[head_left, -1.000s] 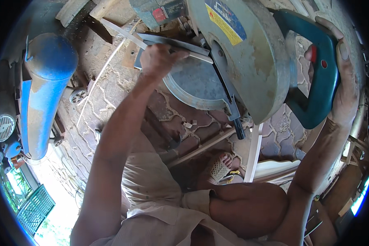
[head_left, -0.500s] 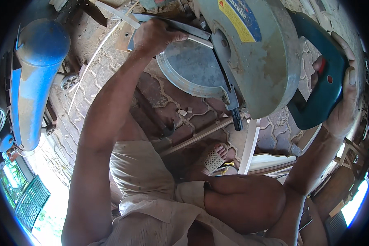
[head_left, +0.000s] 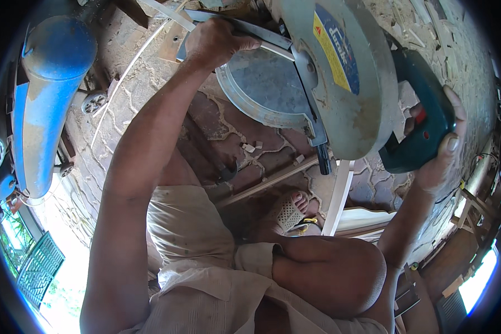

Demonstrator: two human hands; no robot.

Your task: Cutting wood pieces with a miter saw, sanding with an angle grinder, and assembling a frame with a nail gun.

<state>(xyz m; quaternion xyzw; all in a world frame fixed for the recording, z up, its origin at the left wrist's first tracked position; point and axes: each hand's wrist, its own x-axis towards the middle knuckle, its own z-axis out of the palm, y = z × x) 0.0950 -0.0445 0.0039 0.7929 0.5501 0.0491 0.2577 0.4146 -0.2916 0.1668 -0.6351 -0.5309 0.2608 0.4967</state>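
A pale wooden strip (head_left: 277,51) lies against the metal fence (head_left: 242,24) of a mitre saw (head_left: 339,103), showing both sides of the left hand (head_left: 212,43), whose curled fingers and outstretched thumb hold it. Beyond that thumb rises the grey blade guard (head_left: 331,83). The right hand's (head_left: 444,157) fingers wrap the dark green handle (head_left: 428,92). Well left of the left fingers I see a blue tank (head_left: 55,106).

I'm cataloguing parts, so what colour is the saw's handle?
The saw's handle is dark teal green, seen best in the head view.
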